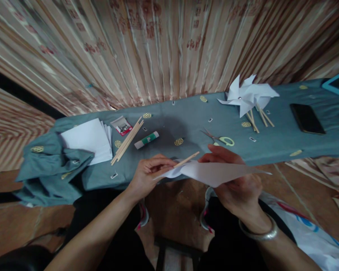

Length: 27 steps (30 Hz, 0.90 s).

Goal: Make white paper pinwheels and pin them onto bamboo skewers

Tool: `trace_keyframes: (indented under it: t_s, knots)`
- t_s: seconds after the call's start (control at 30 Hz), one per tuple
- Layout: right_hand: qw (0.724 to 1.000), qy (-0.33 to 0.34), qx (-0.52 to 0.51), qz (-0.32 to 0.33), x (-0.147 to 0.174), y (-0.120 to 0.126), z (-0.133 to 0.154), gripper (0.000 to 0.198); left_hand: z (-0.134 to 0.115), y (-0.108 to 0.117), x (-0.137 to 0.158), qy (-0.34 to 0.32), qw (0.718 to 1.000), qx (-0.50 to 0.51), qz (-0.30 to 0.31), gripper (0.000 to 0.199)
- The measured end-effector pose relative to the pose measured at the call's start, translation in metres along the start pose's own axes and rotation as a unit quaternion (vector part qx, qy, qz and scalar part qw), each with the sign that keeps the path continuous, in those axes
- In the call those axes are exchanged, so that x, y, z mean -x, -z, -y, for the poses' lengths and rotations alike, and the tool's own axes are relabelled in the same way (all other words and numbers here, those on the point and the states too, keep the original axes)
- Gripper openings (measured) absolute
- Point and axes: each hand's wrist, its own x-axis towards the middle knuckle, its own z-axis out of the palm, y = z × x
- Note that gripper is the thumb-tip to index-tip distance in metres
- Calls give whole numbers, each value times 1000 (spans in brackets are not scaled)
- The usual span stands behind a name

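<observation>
One cloth-covered table (192, 116); in the grasp of two hands (148, 174) (240, 190), one paper (211, 172) and one stick (188, 159)

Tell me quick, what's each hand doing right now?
Left hand: closed, pinching white paper, a wooden stick at its fingertips.
Right hand: at the same paper, partly hidden behind it; grip can't be told.

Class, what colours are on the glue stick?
The glue stick is green around the middle, whitish at both ends; best seen in the head view.
</observation>
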Motion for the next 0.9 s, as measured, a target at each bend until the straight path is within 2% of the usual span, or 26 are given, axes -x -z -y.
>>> trace_keyframes:
  t_s: [0.1, 0.37, 0.63, 0.9]
  knots:
    - [1000, -1, -14, 7, 0, -1, 0, 55, 1, 0, 0, 0, 1000, -1, -1, 14]
    - [1000, 13, 25, 3, -5, -1, 5, 51, 2, 2, 0, -13, 1000, -2, 6, 12]
    - [1000, -5, 7, 13, -1, -1, 1, 47, -1, 2, 2, -23, 1000, -18, 8, 22]
    - [1000, -22, 17, 4, -1, -2, 1, 45, 0, 2, 3, -28, 1000, 2, 6, 15]
